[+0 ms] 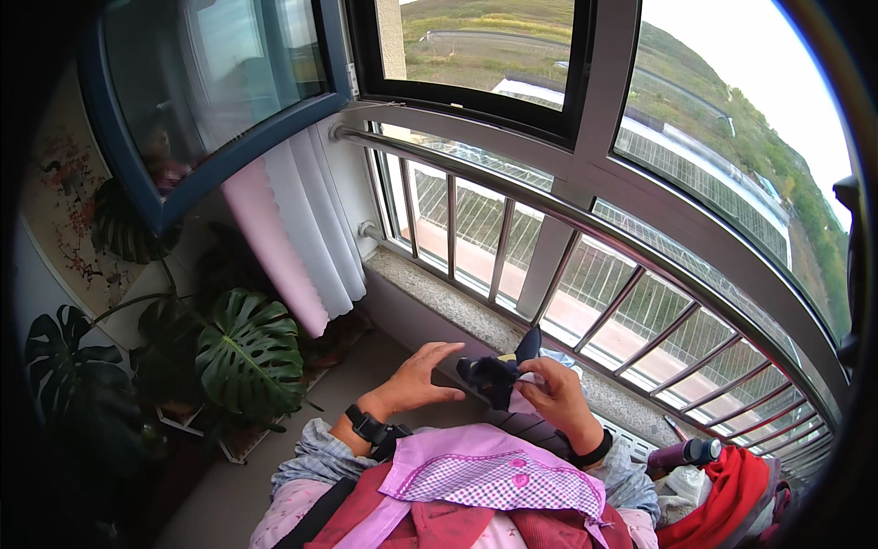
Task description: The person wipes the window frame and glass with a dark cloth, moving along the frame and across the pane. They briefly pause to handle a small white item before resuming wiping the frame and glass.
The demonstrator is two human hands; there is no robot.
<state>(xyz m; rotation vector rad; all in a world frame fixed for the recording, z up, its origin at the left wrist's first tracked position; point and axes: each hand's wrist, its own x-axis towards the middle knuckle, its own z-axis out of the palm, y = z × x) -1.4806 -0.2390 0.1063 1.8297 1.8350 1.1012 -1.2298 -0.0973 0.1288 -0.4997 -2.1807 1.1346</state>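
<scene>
My right hand (554, 399) is closed in a pinch on a small, crumpled navy cloth (492, 377). A pale pink bit of fabric (522, 401) shows beneath its fingers. What kind of article the cloth is, I cannot make out. Just left of the cloth is my left hand (413, 379), empty, thumb and fingers apart. A dark band with a buckle (368, 425) circles the left wrist. Below both hands, a pink checked cloth with buttons (494, 471) covers my front. Some light blue material (560, 359) lies behind the right hand.
A metal railing (512, 190) runs along the window above a stone sill (421, 291). The blue-framed window sash (219, 156) stands open at upper left. Potted monstera (249, 352) and a white-pink curtain (311, 220) are left. A purple bottle (681, 455) and red cloth (732, 494) lie right.
</scene>
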